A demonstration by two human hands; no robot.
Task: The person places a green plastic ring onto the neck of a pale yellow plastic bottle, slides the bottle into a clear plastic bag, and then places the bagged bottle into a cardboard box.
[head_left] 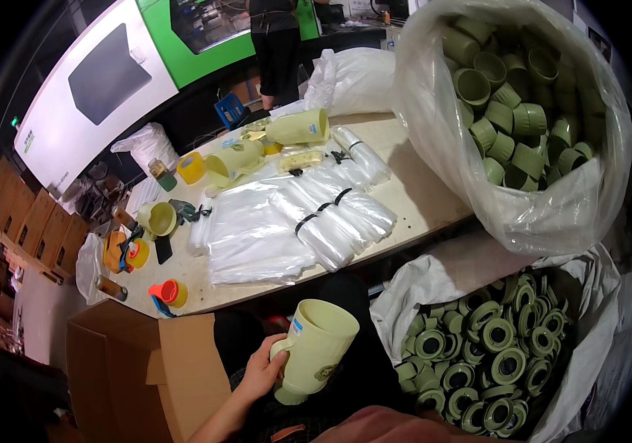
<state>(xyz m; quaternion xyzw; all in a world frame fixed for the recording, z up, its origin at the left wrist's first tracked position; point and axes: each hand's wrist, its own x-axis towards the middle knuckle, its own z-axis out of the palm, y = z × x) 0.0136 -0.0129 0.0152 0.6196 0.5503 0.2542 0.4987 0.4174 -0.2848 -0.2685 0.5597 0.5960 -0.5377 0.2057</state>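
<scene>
The mug in hand, before the near edge of the surface. The pale green mug [316,353] is off the surface [426,193], above my lap, between an open cardboard box [194,376] on the left and a white sack [593,295] of green parts [497,334] on the right. Clear plastic bags [257,244] cover the middle of the surface; its pale top shows along the near edge and toward the right end, where a large bag [552,221] of green cups [504,118] stands. My left hand [262,369] grasps the handle — fingers curled around it, forearm slanting up from the lower edge — and the mug leans rightward, mouth uppermost. My right arm [375,427] appears only as blurred skin; its hand's state I cannot tell.
</scene>
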